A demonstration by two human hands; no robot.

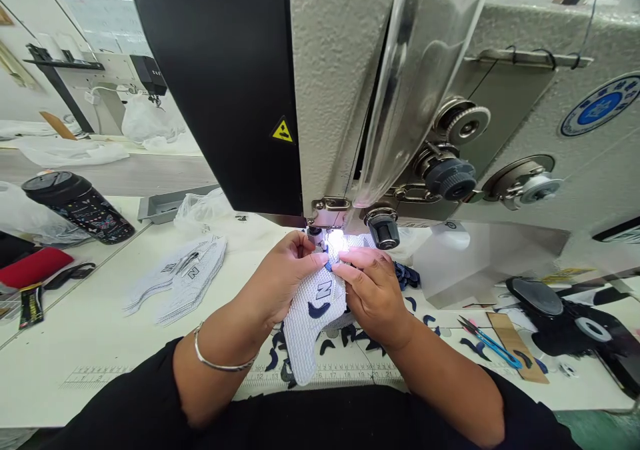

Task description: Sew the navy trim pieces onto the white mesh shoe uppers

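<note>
A white mesh shoe upper (pixel 314 323) with a navy N logo lies under my left hand (pixel 283 273) and my right hand (pixel 373 297). Both hands pinch its far end together, just in front of the sewing machine's presser foot (pixel 316 237). A small navy piece shows between my fingertips. The machine's lamp lights the needle area (pixel 336 241), and my fingers hide much of the stitching spot. Above my hands rises the grey sewing machine head (pixel 340 90).
Left of my hands lies a stack of mesh uppers (pixel 183 280). Navy cut pieces (pixel 350 335) are scattered near a table ruler (pixel 320 374). Blue-handled snips (pixel 487 340) lie to the right. A black bottle (pixel 77 207) stands at far left.
</note>
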